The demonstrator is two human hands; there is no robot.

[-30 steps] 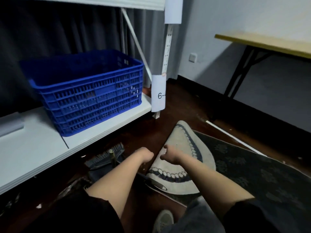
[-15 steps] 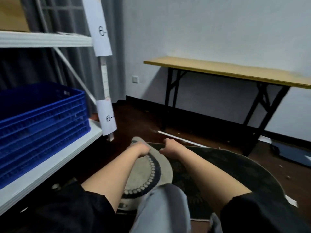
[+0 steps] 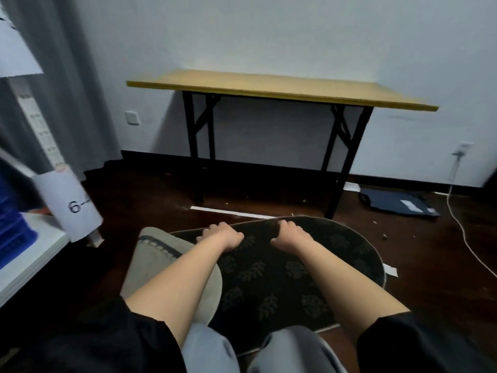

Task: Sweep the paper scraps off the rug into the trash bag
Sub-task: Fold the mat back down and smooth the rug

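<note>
Rug [image 3: 274,275], dark with a pale leaf pattern and a rounded outline, lies on the dark wooden floor [image 3: 150,195] under both forearms, and both hands rest on its far edge. A second, light-coloured mat [image 3: 150,254] with a scalloped border lies partly under the dark one, on the left-hand side. Beyond the hands stands a folding worktop [image 3: 279,87] with a yellow top and black legs against a pale wall [image 3: 269,30]; a few small paper scraps [image 3: 375,222] dot the floor beyond and to the right of the right hand, and a long white strip [image 3: 228,212] lies just past the rug's far edge. Farther right a dark blue bag [image 3: 398,201] lies flat on the floor near a white cable [image 3: 462,230]. To the left are a grey curtain [image 3: 67,90], a white shelf [image 3: 29,259] with a blue crate [image 3: 10,232] on it, and a paper label [image 3: 71,205] marked "6". The left hand [image 3: 222,235] is curled with its fingers folded over the rug's far edge, a clenched grip on the rug. The right hand [image 3: 291,235] is curled the same way just beside it, fingers hooked over that same edge. Grey trouser knees [image 3: 295,348] show at the bottom.
</note>
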